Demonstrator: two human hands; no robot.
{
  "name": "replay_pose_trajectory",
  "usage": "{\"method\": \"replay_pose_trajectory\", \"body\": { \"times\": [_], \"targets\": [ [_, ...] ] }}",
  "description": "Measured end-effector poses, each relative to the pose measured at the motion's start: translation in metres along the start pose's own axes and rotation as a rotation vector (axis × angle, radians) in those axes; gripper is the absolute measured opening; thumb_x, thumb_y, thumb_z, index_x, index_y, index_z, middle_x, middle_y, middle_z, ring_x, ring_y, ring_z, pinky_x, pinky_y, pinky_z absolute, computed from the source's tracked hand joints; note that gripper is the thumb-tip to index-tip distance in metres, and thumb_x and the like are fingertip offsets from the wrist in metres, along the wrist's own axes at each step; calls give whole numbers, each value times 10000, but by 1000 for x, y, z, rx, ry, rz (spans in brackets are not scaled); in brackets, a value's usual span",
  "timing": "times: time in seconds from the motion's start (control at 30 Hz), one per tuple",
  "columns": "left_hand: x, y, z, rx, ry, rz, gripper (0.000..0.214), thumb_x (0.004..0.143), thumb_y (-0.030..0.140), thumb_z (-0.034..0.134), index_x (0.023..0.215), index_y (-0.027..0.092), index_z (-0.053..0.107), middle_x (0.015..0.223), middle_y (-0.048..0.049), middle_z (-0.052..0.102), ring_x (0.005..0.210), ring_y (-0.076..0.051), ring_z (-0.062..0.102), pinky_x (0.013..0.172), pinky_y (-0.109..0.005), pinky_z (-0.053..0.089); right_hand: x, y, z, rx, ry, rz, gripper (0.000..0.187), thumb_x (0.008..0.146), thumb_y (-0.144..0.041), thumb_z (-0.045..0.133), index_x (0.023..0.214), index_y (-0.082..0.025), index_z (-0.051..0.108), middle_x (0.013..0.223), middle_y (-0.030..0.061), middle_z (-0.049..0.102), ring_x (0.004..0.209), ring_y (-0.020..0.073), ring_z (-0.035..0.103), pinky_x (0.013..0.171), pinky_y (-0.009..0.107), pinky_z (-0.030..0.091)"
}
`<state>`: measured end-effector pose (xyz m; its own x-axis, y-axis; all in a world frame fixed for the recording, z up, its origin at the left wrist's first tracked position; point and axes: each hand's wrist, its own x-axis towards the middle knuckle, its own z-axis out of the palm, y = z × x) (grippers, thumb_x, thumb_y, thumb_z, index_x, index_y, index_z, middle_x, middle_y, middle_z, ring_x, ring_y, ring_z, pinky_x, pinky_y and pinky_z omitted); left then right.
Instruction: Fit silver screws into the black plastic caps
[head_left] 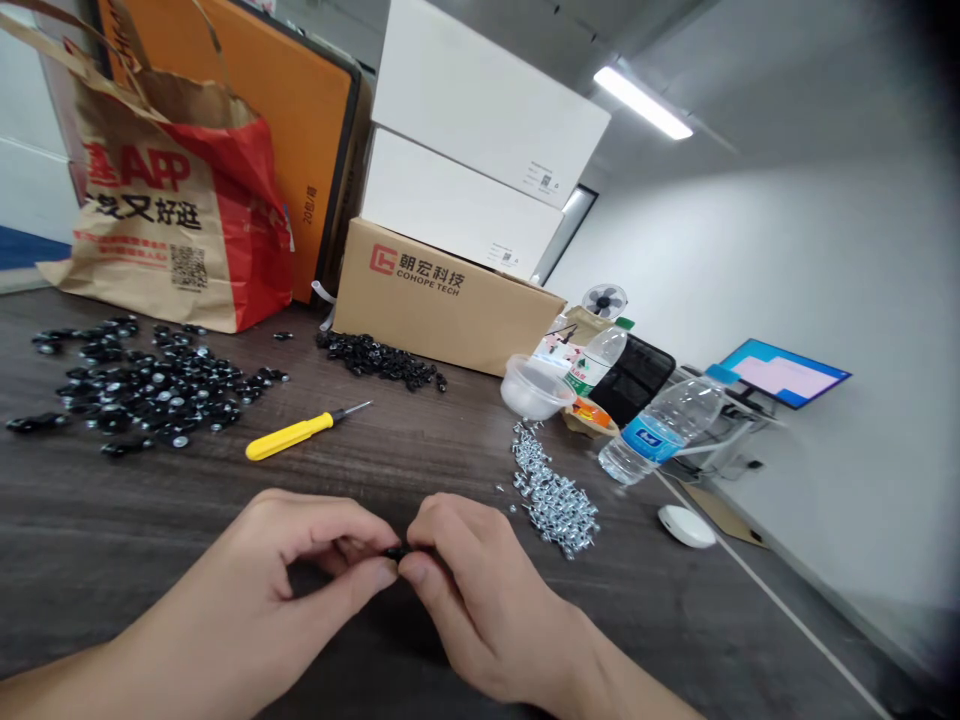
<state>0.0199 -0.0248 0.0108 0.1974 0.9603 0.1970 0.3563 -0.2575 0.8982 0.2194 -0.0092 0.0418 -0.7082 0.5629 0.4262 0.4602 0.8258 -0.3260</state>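
Observation:
Both hands meet above the dark tabletop near its front. My left hand [300,575] pinches one end of a small black plastic part [396,552] between thumb and fingertips. The other end is gripped by my right hand [480,590], thumb and forefinger closed on it. Most of the part is hidden by the fingers. Beyond my left hand lies a yellow-handled screwdriver [291,436], its tip pointing right. To the right of my right hand is a pile of small silver screws [555,500].
A heap of black parts with silver screw heads [165,385] lies at left. Smaller black pieces [379,360] lie before a cardboard box [450,300]. A paper bag [172,200], a clear plastic tub [534,388], water bottles [660,430] and a white round object [686,526] stand around.

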Motion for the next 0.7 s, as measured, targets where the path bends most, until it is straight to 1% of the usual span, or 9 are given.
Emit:
{"method": "replay_pose_trajectory", "body": {
  "times": [0.07, 0.13, 0.23, 0.37, 0.43, 0.5, 0.57, 0.63, 0.7],
  "targets": [
    [-2, 0, 0, 78, 26, 64, 118, 819, 365, 696, 779, 312, 794, 757, 36, 786, 694, -175, 735, 594, -189, 562, -1, -1, 2, -6, 2, -23, 198, 1006, -220, 397, 813, -219, 443, 725, -7, 526, 614, 156, 471, 583, 285, 398],
    [-3, 0, -1, 119, 34, 127, 127, 830, 358, 689, 777, 310, 794, 796, 26, 797, 732, -186, 738, 616, -196, 566, -2, -4, 4, 53, 7, 64, 271, 1037, -241, 359, 771, -228, 410, 654, -37, 478, 551, 138, 448, 534, 267, 379],
    [-4, 2, -2, 58, 49, 106, 141, 827, 360, 676, 784, 304, 798, 800, 20, 797, 726, -186, 728, 614, -196, 562, -2, -6, 5, 109, 13, 155, 310, 1050, -274, 369, 745, -229, 397, 598, -65, 439, 492, 114, 438, 492, 254, 353],
    [1, 7, -2, -124, -87, -25, 209, 841, 377, 630, 751, 277, 790, 666, 30, 750, 593, -155, 674, 517, -178, 518, -1, 0, 3, -35, 39, 13, 178, 1008, -283, 420, 851, -217, 471, 750, -11, 574, 624, 152, 528, 595, 289, 412],
    [2, 9, -2, -116, -110, -6, 204, 836, 378, 641, 741, 276, 790, 637, 30, 739, 577, -154, 662, 530, -184, 523, -1, 0, 2, -55, 16, -18, 190, 1010, -255, 395, 835, -217, 459, 743, -8, 560, 605, 152, 498, 582, 288, 404],
    [2, 10, -2, -30, -51, 64, 175, 823, 373, 666, 742, 284, 793, 659, 23, 749, 609, -168, 679, 585, -202, 546, 0, -2, 2, 3, 13, 54, 258, 1035, -255, 363, 791, -224, 440, 673, -32, 515, 559, 139, 469, 546, 269, 385],
    [0, 9, -2, 43, 8, 111, 160, 816, 375, 679, 745, 294, 797, 723, 12, 773, 676, -189, 705, 615, -216, 558, 0, -6, 3, 85, 13, 184, 341, 1063, -297, 347, 739, -226, 429, 609, -51, 482, 538, 127, 473, 530, 247, 377],
    [-1, 7, -2, 38, 6, 86, 182, 825, 389, 661, 747, 300, 800, 770, 5, 787, 716, -204, 715, 581, -218, 550, 0, -8, 2, 129, -5, 251, 391, 1067, -323, 360, 693, -218, 409, 568, -62, 453, 514, 114, 460, 511, 237, 353],
    [0, 7, -1, -31, -22, 19, 212, 829, 409, 635, 772, 292, 803, 770, 2, 787, 709, -206, 713, 554, -220, 540, 1, -6, 1, 127, -19, 228, 329, 1036, -321, 430, 724, -218, 439, 602, -63, 485, 531, 109, 467, 523, 238, 354]
  ]
}}
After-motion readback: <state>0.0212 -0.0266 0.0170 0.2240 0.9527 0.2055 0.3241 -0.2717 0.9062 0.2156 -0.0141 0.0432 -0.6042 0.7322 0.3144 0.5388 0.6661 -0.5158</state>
